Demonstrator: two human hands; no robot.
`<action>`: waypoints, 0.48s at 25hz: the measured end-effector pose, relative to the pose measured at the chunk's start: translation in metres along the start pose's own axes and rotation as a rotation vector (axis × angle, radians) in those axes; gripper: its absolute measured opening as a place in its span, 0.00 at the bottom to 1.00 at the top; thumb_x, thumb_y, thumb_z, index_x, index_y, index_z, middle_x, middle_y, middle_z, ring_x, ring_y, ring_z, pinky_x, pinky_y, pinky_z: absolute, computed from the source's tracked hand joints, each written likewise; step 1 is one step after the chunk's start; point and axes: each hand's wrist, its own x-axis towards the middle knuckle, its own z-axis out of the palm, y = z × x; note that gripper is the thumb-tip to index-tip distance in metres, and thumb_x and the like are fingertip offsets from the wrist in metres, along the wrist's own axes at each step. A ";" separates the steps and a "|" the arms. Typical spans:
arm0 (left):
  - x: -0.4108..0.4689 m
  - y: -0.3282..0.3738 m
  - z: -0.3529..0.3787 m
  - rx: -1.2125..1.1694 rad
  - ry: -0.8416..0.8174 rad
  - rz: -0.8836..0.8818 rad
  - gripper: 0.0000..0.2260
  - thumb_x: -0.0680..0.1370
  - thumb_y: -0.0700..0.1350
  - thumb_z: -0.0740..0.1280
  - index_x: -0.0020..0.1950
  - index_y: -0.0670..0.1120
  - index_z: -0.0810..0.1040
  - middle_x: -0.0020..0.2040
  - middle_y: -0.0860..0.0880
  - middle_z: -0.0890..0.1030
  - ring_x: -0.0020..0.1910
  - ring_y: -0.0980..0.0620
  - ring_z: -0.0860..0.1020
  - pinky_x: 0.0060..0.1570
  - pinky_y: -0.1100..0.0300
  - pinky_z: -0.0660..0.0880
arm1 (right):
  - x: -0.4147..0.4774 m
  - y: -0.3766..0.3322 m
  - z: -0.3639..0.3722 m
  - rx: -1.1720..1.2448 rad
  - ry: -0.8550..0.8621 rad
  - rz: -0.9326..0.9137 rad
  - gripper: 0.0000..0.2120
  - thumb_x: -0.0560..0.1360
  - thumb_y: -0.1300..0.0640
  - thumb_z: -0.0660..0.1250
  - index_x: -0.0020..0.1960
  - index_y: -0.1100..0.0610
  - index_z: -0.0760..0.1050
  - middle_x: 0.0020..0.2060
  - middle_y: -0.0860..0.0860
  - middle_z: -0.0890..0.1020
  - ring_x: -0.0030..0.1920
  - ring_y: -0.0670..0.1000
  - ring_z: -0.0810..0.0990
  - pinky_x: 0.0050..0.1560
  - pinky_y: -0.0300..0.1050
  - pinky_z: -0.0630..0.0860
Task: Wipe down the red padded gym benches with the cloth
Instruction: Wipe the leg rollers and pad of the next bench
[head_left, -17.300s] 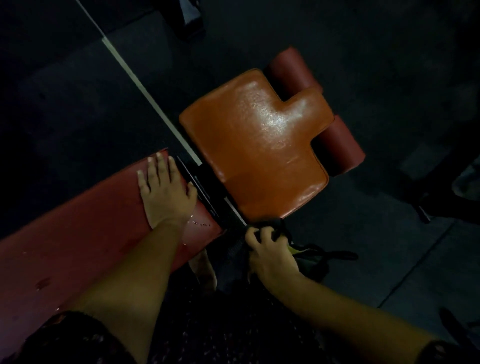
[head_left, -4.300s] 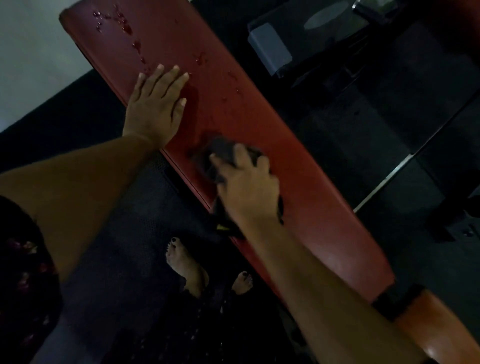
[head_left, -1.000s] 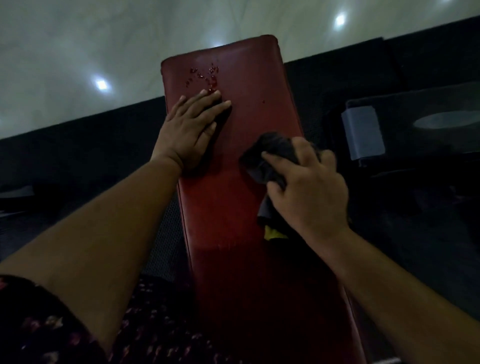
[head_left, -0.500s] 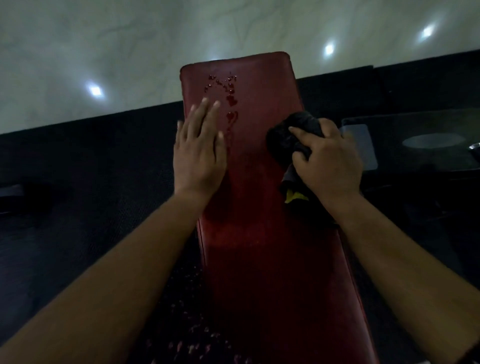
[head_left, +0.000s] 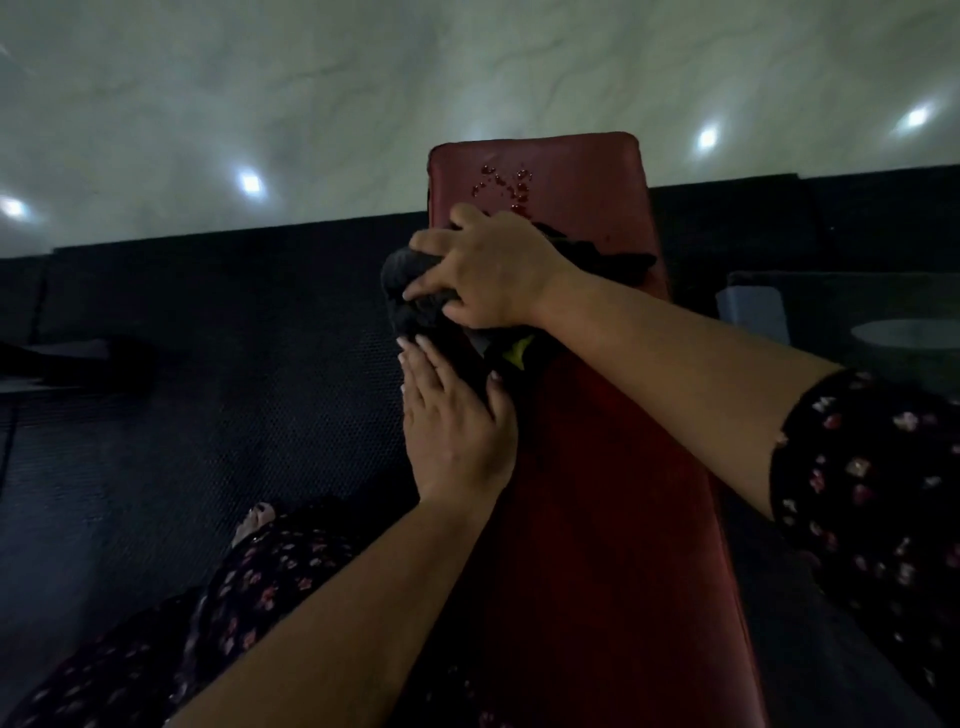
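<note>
A long red padded bench (head_left: 597, 519) runs away from me up the middle of the view. Water drops (head_left: 506, 187) sit near its far end. My right hand (head_left: 488, 270) grips a dark cloth (head_left: 410, 291) and holds it over the bench's left edge, just below the drops. The cloth hangs down past the edge, with a yellow tag showing under my wrist. My left hand (head_left: 452, 415) lies flat on the bench's left edge, fingers straight, its fingertips touching the hanging cloth.
Dark rubber matting (head_left: 208, 389) covers the floor to the left, with pale shiny tile (head_left: 311, 104) beyond it. A dark machine with a grey pad (head_left: 753, 312) stands to the right of the bench. My foot (head_left: 254, 519) shows at lower left.
My right hand has swept the cloth from the bench's right side across to its left edge. My left hand has slid back toward me and now lies below the cloth.
</note>
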 end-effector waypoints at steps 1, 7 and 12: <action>0.000 0.000 -0.001 0.000 0.007 0.025 0.34 0.83 0.57 0.49 0.79 0.42 0.36 0.80 0.44 0.37 0.79 0.51 0.38 0.78 0.56 0.42 | 0.000 0.003 0.001 0.020 0.021 0.052 0.20 0.78 0.44 0.59 0.70 0.36 0.69 0.73 0.46 0.65 0.65 0.57 0.68 0.45 0.47 0.67; 0.001 -0.004 0.004 0.050 0.076 0.221 0.34 0.80 0.62 0.43 0.81 0.47 0.41 0.80 0.47 0.38 0.79 0.52 0.39 0.78 0.54 0.44 | -0.092 0.035 0.023 0.126 0.149 0.435 0.21 0.76 0.48 0.63 0.69 0.42 0.73 0.67 0.52 0.72 0.58 0.63 0.71 0.46 0.54 0.78; 0.002 -0.006 0.006 0.076 0.114 0.337 0.33 0.79 0.63 0.41 0.81 0.48 0.49 0.81 0.50 0.45 0.77 0.56 0.38 0.74 0.57 0.37 | -0.147 0.071 0.040 0.234 0.111 0.797 0.22 0.76 0.51 0.65 0.70 0.41 0.72 0.70 0.53 0.69 0.61 0.65 0.68 0.54 0.58 0.76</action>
